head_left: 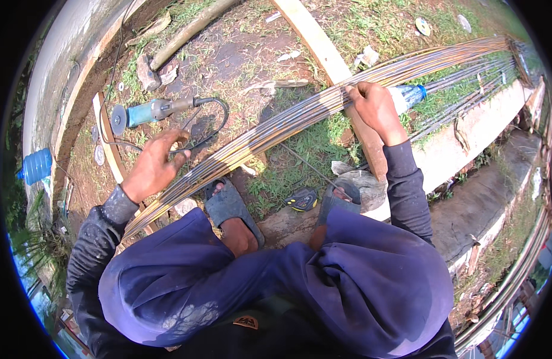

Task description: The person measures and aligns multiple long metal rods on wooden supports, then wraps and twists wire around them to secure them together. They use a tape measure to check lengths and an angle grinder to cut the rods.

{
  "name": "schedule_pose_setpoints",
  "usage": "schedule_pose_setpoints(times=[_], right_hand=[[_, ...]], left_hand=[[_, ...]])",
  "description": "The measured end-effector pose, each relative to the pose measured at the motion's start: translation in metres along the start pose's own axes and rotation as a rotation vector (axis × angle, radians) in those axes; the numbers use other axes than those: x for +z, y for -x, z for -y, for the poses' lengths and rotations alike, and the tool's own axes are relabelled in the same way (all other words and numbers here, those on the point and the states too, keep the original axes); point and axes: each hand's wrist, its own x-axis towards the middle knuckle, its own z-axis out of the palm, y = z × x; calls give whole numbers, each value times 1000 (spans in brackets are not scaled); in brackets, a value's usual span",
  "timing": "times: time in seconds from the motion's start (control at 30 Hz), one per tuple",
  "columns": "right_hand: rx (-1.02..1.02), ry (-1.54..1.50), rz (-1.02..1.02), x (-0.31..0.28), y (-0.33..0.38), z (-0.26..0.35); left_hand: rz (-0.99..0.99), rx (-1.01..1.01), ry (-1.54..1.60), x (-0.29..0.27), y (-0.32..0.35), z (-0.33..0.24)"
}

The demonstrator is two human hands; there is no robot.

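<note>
A long bundle of thin, rusty steel rods (270, 128) runs slantwise in front of me, from my left knee up to the far right. My right hand (374, 110) is at the bundle where it crosses a wooden plank, its fingers curled and thumb and forefinger pinched at a rod. Over the bundle's left part is my left hand (156, 164), its bent fingers and thumb apart and nothing between them. An angle grinder (153, 113) with a teal body and a disc lies on the ground beyond that hand, its cable looping close to the fingers.
Beneath the rods lie wooden planks (315, 42). A tape measure (302, 199) rests between my sandalled feet. Behind my right hand is a clear and blue plastic bottle (412, 96). More grey rods (467, 90) lie to the right. At far left sits a blue jug (37, 166).
</note>
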Motion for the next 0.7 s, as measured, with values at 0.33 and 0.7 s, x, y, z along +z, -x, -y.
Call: schedule_pose_setpoints(times=[0.33, 0.7], right_hand=[[-312, 408, -92, -2, 8, 9], [-395, 705, 47, 23, -24, 0]], left_hand=[[-13, 171, 717, 119, -33, -54], [57, 114, 727, 166, 14, -22]])
